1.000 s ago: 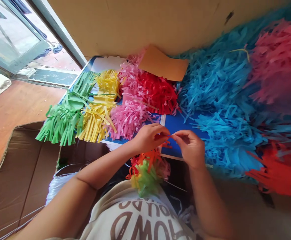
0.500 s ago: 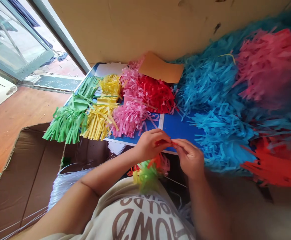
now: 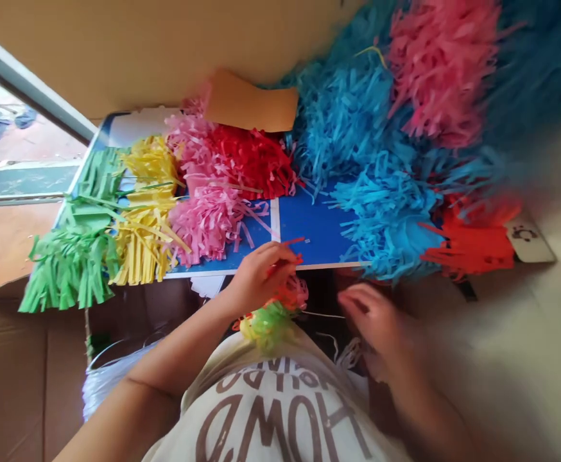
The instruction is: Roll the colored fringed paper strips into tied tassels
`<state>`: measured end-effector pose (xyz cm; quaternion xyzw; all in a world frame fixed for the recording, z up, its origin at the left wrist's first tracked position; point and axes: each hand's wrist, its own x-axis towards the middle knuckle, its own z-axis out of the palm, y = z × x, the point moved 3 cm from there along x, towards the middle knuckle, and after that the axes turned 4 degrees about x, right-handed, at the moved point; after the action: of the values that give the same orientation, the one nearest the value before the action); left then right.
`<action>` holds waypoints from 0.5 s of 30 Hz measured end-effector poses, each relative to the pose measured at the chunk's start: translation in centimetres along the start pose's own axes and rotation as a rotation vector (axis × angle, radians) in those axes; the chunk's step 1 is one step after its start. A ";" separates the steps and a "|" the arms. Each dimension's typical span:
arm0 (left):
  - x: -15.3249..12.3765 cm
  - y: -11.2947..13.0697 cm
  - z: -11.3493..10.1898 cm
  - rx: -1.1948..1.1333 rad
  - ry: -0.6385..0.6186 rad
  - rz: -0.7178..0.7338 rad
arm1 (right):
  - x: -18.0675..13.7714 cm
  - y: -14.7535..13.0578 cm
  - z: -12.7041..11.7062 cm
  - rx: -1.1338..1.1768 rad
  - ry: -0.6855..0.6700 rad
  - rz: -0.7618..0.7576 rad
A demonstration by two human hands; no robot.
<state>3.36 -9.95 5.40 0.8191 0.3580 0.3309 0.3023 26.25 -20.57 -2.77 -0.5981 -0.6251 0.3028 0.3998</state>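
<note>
My left hand is closed on a multicoloured paper-fringe bundle of red, pink, green and yellow strips, held just below the front edge of the blue board. Red strip ends stick up past my fingers. My right hand has come away from the bundle and hovers lower right of it, blurred, fingers loosely spread with nothing visible in them. A thin white string runs between the bundle and my right hand.
On the board lie green, yellow, pink and red fringe piles. Big blue, pink and orange heaps fill the right. Brown card leans at the wall. A cardboard box and white string coil sit left.
My right hand let go of the red strip and dropped down to the right. My left hand kept the bundle. The view swung to the right.
</note>
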 end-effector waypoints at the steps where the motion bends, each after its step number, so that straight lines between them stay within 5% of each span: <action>1: 0.0 0.1 -0.4 -0.049 -0.020 -0.027 | -1.5 1.7 0.5 -0.002 -0.105 0.091; 5: 0.1 2.0 1.0 -0.192 -0.175 -0.016 | -4.7 4.8 2.2 -0.003 -0.200 0.261; 9: -1.2 3.0 7.1 -0.283 -0.517 -0.085 | -3.5 2.5 2.3 0.207 -0.195 0.330; 12: -2.7 1.0 10.8 -0.398 -0.793 -0.266 | -3.7 1.6 -1.2 0.538 -0.106 0.446; 15: -3.0 -1.7 11.3 -0.223 -0.711 -0.291 | -6.3 2.5 -9.1 0.747 0.309 0.405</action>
<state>9.69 -14.26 -3.61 0.7855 0.3053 0.0174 0.5381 35.16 -27.46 -1.25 -0.5611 -0.2763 0.4869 0.6097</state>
